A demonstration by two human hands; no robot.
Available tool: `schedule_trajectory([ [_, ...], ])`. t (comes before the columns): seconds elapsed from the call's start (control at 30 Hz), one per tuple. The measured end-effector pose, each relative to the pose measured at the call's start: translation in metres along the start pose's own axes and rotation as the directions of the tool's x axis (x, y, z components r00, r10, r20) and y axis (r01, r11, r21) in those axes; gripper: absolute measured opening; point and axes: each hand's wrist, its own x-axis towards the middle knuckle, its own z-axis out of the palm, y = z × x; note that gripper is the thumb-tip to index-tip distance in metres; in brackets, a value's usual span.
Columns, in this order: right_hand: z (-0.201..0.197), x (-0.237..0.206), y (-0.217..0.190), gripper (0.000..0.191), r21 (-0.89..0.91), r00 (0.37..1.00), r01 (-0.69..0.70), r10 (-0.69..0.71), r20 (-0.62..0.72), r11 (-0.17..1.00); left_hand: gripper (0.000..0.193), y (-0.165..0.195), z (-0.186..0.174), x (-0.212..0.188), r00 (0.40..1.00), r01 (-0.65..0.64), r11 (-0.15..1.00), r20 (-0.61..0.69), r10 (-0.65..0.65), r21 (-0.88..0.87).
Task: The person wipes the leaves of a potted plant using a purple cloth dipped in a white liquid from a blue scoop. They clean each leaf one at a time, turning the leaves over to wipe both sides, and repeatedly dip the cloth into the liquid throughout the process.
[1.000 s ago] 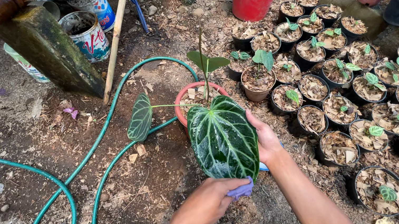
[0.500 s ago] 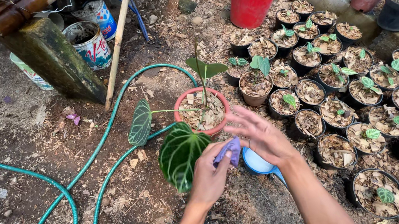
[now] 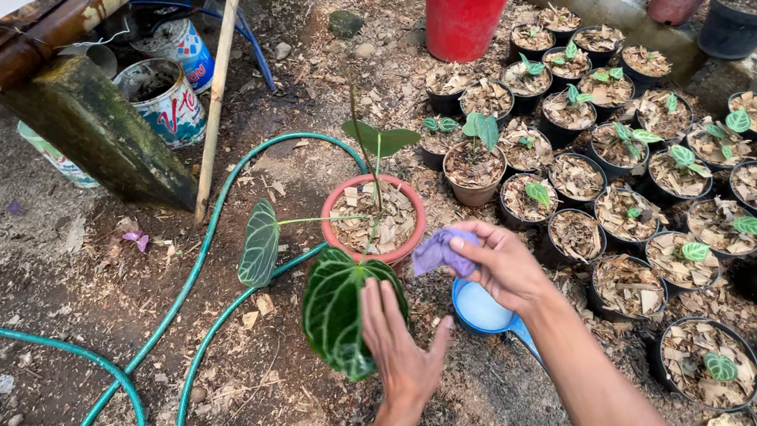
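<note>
- Right hand [image 3: 506,264] has its grip pinched on a small crumpled purple cloth [image 3: 438,252], just beside the rim of the terracotta-coloured round plastic pot [image 3: 373,221] standing on the bare earth floor.
- Left hand [image 3: 399,341] flat, fingers spread, holding nothing, beside the large dark green heart-shaped leaf with pale veins [image 3: 339,313], touching or nearly so (cannot tell which).
- Small blue round plastic dish [image 3: 482,310] lies under the right wrist.
- Green rubber hose [image 3: 127,385] loops over the ground to the left.
- Leaf looks light, soft and easily torn; probably best supported from below with a flat palm, not gripped at the stalk.
- Cloth limp, light, easy to pinch.
</note>
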Motion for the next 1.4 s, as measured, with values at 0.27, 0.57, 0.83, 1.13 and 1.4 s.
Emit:
schedule_trajectory([
  [0.27, -0.004, 0.003, 0.000, 0.026, 0.085, 0.990, -0.002, 0.014, -0.138, 0.996, 0.102, 0.001, 0.025, 0.025, 0.966, 0.257, 0.946, -0.067, -0.249, 0.197],
  [0.57, -0.005, 0.000, -0.013, 0.023, 0.199, 0.980, 0.056, -0.015, -0.199, 0.978, 0.095, -0.005, 0.014, 0.006, 0.953, 0.288, 0.923, 0.013, -0.301, 0.255],
  [0.83, -0.029, 0.005, -0.002, 0.025, -0.420, 0.910, -0.178, -0.014, -0.414, 0.890, 0.069, -0.015, 0.010, 0.028, 0.997, 0.075, 0.995, 0.008, -0.076, 0.062],
  [1.13, -0.038, -0.011, 0.043, 0.030, -0.905, 0.918, -0.390, 0.005, -0.397, -0.171, 0.056, -0.016, -0.008, 0.064, 0.886, 0.463, 0.776, 0.224, -0.405, -0.428],
  [1.4, -0.046, 0.014, 0.053, 0.026, -0.932, 0.929, -0.268, 0.191, -0.317, -0.243, 0.058, -0.035, -0.010, 0.056, 0.753, 0.644, 0.531, 0.335, -0.567, -0.551],
])
